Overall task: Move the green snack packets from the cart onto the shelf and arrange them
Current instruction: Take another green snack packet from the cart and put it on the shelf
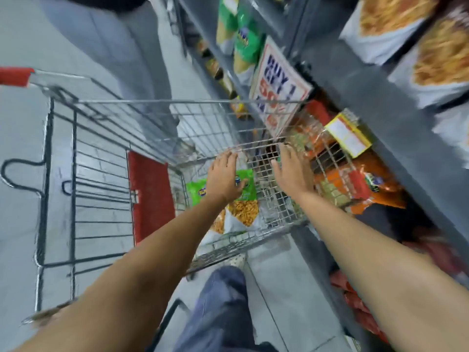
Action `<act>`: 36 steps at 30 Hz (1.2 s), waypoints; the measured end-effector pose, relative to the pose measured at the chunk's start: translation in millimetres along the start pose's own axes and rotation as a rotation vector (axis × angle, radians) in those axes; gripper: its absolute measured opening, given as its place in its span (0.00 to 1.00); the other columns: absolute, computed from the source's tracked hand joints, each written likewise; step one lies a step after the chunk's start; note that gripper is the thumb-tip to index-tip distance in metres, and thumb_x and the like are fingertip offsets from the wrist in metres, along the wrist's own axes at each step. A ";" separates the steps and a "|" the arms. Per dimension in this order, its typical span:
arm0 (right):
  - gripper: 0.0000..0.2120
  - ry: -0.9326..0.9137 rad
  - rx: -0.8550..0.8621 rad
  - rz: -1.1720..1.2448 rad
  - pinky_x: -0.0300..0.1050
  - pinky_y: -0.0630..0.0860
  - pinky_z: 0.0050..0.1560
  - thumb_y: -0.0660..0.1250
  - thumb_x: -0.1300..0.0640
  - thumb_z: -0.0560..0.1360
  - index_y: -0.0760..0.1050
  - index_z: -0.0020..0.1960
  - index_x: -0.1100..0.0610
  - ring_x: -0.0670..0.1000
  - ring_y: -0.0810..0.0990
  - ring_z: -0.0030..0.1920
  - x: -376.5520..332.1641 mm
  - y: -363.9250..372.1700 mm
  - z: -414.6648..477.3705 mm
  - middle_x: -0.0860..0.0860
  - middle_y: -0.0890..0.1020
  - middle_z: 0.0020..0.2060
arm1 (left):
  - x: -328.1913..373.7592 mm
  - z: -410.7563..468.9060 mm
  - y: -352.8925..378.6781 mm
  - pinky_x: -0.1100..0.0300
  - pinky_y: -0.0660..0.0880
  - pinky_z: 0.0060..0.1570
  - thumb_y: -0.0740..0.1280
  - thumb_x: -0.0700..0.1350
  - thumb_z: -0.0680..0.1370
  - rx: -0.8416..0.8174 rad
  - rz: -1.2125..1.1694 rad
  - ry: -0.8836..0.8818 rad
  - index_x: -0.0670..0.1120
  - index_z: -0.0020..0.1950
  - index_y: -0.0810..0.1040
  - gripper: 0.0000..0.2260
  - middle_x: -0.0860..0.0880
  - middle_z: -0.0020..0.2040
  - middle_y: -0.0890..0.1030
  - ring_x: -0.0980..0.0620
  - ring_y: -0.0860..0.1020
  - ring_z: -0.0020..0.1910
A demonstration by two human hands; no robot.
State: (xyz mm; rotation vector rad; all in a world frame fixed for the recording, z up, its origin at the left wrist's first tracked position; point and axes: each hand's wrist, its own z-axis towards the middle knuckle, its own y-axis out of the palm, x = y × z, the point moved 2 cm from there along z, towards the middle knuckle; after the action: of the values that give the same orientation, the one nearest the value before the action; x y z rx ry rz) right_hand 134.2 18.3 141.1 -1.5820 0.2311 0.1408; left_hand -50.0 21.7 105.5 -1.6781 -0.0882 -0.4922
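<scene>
Both hands reached into the cart (162, 128), left hand (224, 177) spread open over the green snack packet (200, 191) on its floor, right hand (291, 174) open and empty; the light, crinkly, probably slippery packet seemed best pinched along an edge seam.

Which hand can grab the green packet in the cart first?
Probably the left hand: it is spread right over the green packet inside the cart. The right hand reaches further right, by the cart's wire wall.
</scene>
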 end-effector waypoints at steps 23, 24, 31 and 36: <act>0.16 0.570 -0.854 0.240 0.51 0.77 0.60 0.61 0.63 0.77 0.68 0.64 0.65 0.58 0.79 0.55 19.1 207.8 51.7 0.62 0.76 0.60 | -84.6 8.4 145.2 0.61 0.73 0.54 0.68 0.39 0.76 -0.378 -0.765 -0.830 0.41 0.66 0.69 0.20 0.49 0.51 0.74 0.50 0.74 0.50; 0.16 0.621 -0.832 0.278 0.52 0.79 0.57 0.61 0.65 0.77 0.68 0.64 0.65 0.57 0.80 0.50 19.4 207.1 51.1 0.61 0.77 0.57 | -84.9 7.6 143.6 0.63 0.74 0.52 0.67 0.38 0.76 -0.364 -0.787 -0.843 0.41 0.67 0.69 0.20 0.49 0.50 0.75 0.51 0.75 0.49; 0.19 0.802 -0.765 0.594 0.46 0.81 0.51 0.65 0.67 0.75 0.67 0.64 0.62 0.56 0.80 0.49 14.6 169.1 50.8 0.62 0.76 0.56 | -77.8 6.9 116.8 0.46 0.75 0.61 0.65 0.34 0.77 -0.282 -0.910 -0.824 0.41 0.73 0.63 0.25 0.39 0.65 0.74 0.42 0.77 0.59; 0.17 0.801 -0.591 0.755 0.39 0.79 0.32 0.66 0.66 0.74 0.69 0.62 0.65 0.51 0.77 0.35 16.7 116.4 55.2 0.57 0.76 0.42 | -62.4 29.6 68.7 0.43 0.77 0.57 0.66 0.34 0.76 -0.267 -0.949 -0.664 0.41 0.73 0.62 0.27 0.38 0.60 0.75 0.40 0.78 0.54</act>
State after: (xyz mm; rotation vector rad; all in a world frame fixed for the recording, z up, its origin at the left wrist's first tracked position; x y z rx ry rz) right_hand 126.1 70.9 22.6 -1.9954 1.5283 0.1570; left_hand -75.5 51.7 16.4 -1.9373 -1.3973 -0.6279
